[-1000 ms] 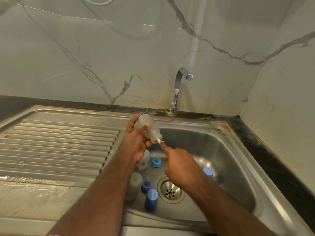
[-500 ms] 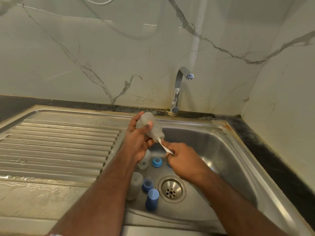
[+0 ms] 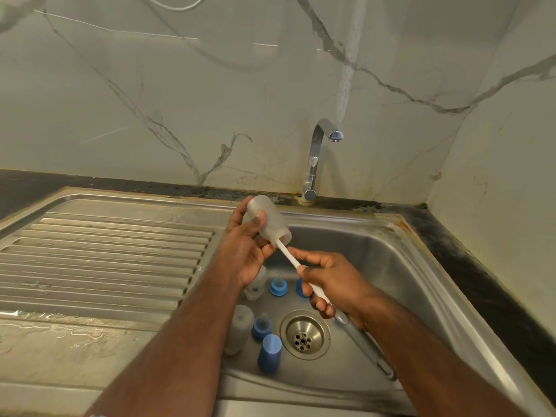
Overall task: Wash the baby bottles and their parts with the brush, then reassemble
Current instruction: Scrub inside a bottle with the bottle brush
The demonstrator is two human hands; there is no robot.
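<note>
While your left hand [image 3: 247, 254] keeps its grip clasped round the clear bottle [image 3: 268, 221] above the sink's [image 3: 388, 257] back-left corner, your right hand [image 3: 331, 284] grasps the white brush [image 3: 289, 256], head inside the bottle's mouth.

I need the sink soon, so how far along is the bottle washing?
Early days. Nothing looks reassembled yet. In hand: the left hand holds one clear bottle while the right hand works the white brush in its mouth. Left: two more bottles, blue teat rings and a blue cap lie apart in the sink; the tap is not running.
</note>
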